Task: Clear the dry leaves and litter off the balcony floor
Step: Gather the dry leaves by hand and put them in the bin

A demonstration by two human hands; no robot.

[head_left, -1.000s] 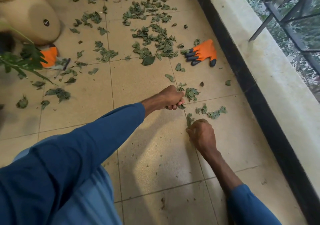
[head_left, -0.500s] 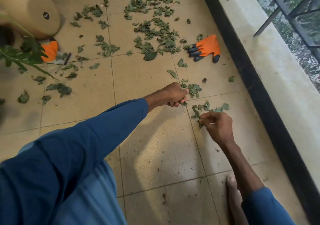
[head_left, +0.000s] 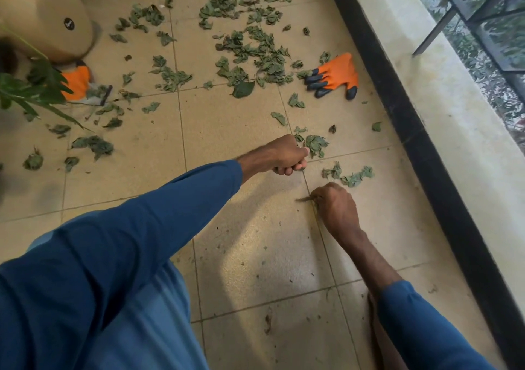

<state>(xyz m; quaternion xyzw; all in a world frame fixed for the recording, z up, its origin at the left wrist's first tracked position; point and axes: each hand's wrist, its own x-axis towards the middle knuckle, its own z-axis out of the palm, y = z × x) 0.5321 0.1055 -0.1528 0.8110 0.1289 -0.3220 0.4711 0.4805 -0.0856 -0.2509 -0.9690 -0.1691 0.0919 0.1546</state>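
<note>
Far left: a tan pot (head_left: pixel 56 20) lies on its side on the tiled floor (head_left: pixel 227 256). A green plant (head_left: pixel 31 91) reaches across in front of it. An orange glove (head_left: pixel 77 83) lies just below the pot, partly hidden by the plant.

Centre: dry green leaves (head_left: pixel 255 48) litter the floor, thickest toward the top and thinner lower down. The tiles nearest the camera carry only fine crumbs.

Left hand (head_left: pixel 284 156): on a blue sleeve (head_left: pixel 142 227), closed in a fist low over the floor. A bit of green shows under the curled fingers, so it grips leaves. A small clump (head_left: pixel 315 143) lies just beside its knuckles.

Right hand (head_left: pixel 338 207): down at the floor, fingers curled, pinching a brown scrap (head_left: pixel 302 199) at a tile joint. A few more leaves (head_left: pixel 352 177) lie just above it.

Right: a second glove (head_left: pixel 336 75), orange with dark fingertips, lies flat at the edge of the thick litter. Beyond it run a black kerb (head_left: pixel 426 156), a pale ledge (head_left: pixel 468 113) and a dark railing (head_left: pixel 483 14).
</note>
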